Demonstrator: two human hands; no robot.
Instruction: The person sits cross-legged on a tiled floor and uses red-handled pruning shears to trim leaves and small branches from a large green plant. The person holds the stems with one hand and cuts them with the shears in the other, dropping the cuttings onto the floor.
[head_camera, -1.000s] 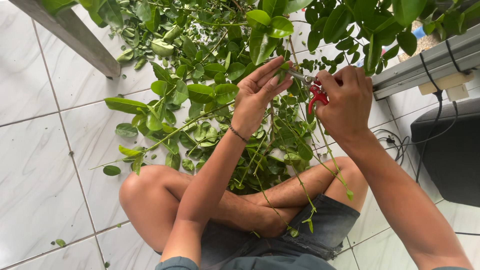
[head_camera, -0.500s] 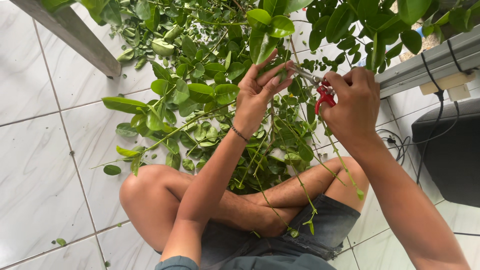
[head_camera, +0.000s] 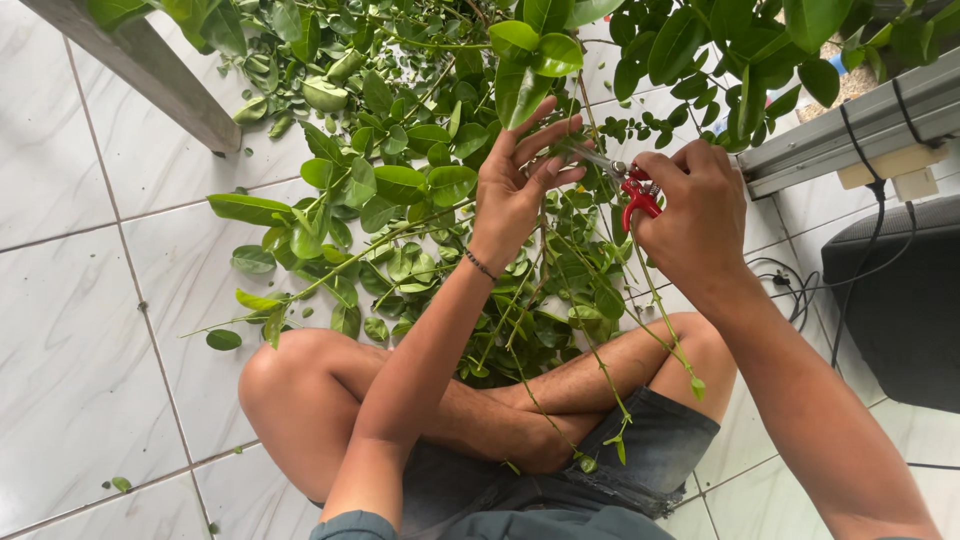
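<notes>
I sit cross-legged on a white tiled floor with a heap of cut green leafy branches (head_camera: 400, 200) in front of my knees. My left hand (head_camera: 520, 185) is raised, its fingers pinching a thin green stem (head_camera: 560, 270) that trails down over my legs. My right hand (head_camera: 695, 215) grips small red-handled pruning shears (head_camera: 632, 190), whose metal blades point left toward the stem by my left fingers. A thin bracelet circles my left wrist.
A grey wooden beam (head_camera: 140, 70) slants across the upper left. On the right a metal rail (head_camera: 860, 125) carries black cables, with a black box (head_camera: 900, 300) below it. Loose leaves (head_camera: 222, 340) lie scattered on the tiles (head_camera: 70, 330).
Both hands have stayed close together at the stem; the shears have shifted slightly and my left fingers have spread a little more around the stem.
</notes>
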